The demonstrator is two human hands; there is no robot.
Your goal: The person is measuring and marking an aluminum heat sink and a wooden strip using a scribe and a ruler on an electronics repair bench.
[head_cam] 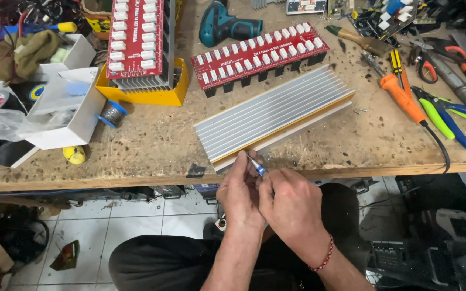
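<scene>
Head view: the small tool, thin with a blue collar and a metal tip, sits pinched between my two hands at the near edge of the bench, its tip pointing up and left toward the heatsink. My left hand is closed on its upper part, fingertips at the tip; my right hand is closed on the lower part just below, the two hands touching. The heatsink lies just beyond my fingers, its long axis running from near-left to far-right, its near-left corner closest to the tool, so my left hand is the nearer one to it. Behind it, parallel, lies a red board with white connectors. A second red board stands in the yellow tray to the left. The white box further left holds something pale I cannot make out; a solder spool lies beside it. Orange screwdriver and green pliers lie well apart to the right.
</scene>
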